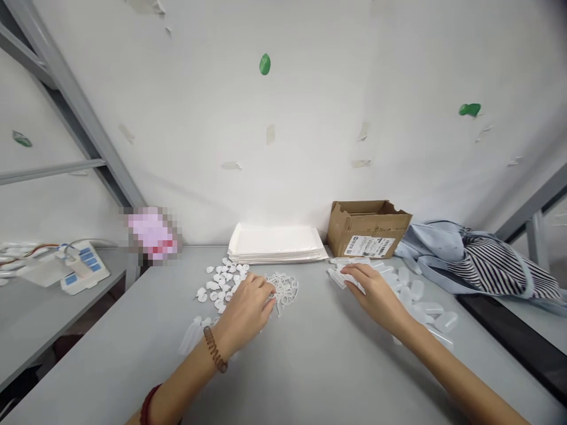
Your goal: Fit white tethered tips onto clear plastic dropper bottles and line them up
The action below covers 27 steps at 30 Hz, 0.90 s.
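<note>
My left hand (pixel 248 305) reaches to the left edge of a pile of thin white looped strips (pixel 287 289). Its fingers are curled towards the thumb, and whatever lies between them is too small to name. Beside this hand lie many small white plastic caps (pixel 215 285). Several translucent tubes (pixel 191 335) rest behind the left wrist, partly covered by it. Over on the right, my right hand (pixel 372 290) has its fingers and thumb around a clear plastic tube (pixel 339 277) at the left end of a heap of similar tubes (pixel 416 290).
A stack of white padded envelopes (pixel 278 243) lies against the wall. An open cardboard box (pixel 370 233) stands right of it. Striped and light blue cloth (pixel 491 262) and a dark flat object (pixel 514 342) lie at right. A power strip (pixel 86 268) is on the left-hand surface.
</note>
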Each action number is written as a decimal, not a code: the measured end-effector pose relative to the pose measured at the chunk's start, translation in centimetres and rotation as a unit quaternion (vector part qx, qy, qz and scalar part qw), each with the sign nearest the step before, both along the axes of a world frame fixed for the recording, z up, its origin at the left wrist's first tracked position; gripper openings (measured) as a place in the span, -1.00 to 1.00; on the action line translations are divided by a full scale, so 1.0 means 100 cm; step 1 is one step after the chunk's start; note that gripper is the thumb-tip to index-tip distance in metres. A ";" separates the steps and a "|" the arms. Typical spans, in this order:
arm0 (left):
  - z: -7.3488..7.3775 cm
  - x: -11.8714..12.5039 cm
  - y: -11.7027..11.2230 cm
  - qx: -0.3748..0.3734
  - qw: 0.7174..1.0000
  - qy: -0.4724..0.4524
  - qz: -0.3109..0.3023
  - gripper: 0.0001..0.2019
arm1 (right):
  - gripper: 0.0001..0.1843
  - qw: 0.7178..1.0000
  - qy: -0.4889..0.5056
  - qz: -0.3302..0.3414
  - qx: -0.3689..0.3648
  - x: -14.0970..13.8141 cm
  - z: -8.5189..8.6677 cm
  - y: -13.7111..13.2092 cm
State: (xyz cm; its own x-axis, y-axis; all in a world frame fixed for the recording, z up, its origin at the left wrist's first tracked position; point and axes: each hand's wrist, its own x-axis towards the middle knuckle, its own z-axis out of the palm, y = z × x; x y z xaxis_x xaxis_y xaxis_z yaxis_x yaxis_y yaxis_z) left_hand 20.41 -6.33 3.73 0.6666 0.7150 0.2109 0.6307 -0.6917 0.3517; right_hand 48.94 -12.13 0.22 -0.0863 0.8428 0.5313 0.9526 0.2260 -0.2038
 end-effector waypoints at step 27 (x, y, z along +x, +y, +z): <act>0.019 0.014 0.028 -0.214 0.951 -0.204 0.095 -0.80 | -0.72 0.988 -0.130 -0.048 -0.068 -0.028 -0.009 0.001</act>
State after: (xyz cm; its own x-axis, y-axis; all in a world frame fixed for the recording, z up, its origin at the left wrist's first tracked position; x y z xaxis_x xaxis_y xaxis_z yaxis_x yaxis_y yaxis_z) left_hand 21.83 -3.53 5.67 0.4426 0.8924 0.0875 0.4801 -0.3182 0.8175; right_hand 46.14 -12.08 -0.73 -0.1215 0.9155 0.3836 0.9924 0.1202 0.0275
